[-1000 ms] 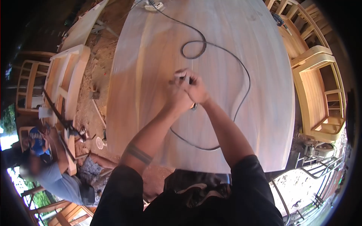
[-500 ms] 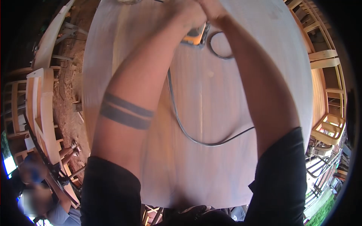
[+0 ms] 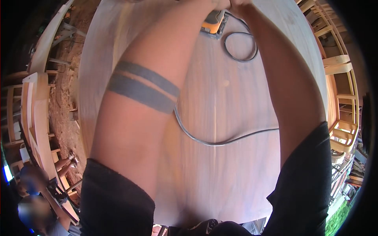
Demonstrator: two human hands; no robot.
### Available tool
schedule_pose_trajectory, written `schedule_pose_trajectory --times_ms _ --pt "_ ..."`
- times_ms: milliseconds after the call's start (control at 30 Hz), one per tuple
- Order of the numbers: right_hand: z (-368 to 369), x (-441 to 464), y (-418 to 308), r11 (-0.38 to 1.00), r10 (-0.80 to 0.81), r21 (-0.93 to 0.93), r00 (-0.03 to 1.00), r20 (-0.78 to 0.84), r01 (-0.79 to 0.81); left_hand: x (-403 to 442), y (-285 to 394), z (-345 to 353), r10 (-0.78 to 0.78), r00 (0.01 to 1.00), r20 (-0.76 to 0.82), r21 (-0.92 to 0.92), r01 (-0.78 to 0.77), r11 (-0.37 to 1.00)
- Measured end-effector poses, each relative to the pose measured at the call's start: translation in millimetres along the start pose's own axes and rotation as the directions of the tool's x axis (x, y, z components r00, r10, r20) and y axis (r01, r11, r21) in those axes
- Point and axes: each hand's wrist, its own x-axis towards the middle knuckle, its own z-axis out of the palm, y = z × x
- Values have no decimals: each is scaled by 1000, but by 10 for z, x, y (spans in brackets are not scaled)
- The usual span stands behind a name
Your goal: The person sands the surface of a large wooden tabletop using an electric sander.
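Note:
An orange-and-black electric sander point(image 3: 213, 26) with a flat rectangular base rests on a large wooden tabletop point(image 3: 220, 177). Both my arms stretch forward to it at the top edge of the view. My left hand point(image 3: 219, 4), partly cut off by the frame, is closed over the sander's body. Close against it is my right hand point(image 3: 239, 4), with fingers curled at the sander's far side and their tips hidden. A black power cord point(image 3: 226, 142) loops beside the sander, passes under my arms and curves across the board.
Curved wooden furniture frames point(image 3: 346, 98) stand along the right. On the left, pale wooden parts point(image 3: 39, 102) stand above a dusty earth floor point(image 3: 65, 94). Two other people point(image 3: 35, 196) are at the lower left, one with a hand near the wood.
In the view, the sander and both my hands have shifted up and to the right. The cord's loop shows more fully, and my left forearm reaches farther forward.

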Motion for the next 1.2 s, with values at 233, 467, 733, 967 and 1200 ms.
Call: schedule_pose_trajectory --times_ms 233,467,733,967,1200 --pt "238 -917 4 1000 0 27 998 -64 2 -675 349 31 54 995 87 35 -57 998" --pt "856 -2320 -396 998 68 21 987 -143 -65 -1968 885 -132 -138 983 122 -98 151 984" --pt "1540 -3509 -336 997 56 48 998 -31 -54 -3414 1176 -443 -210 961 181 -152 238 959" --pt "2105 -4662 -417 997 76 13 997 -8 -76 -4642 1466 -601 -203 973 107 -258 225 940" --pt "2626 -5702 -481 998 55 41 997 -54 -53 -5699 1671 -565 -113 991 -76 -273 89 958"
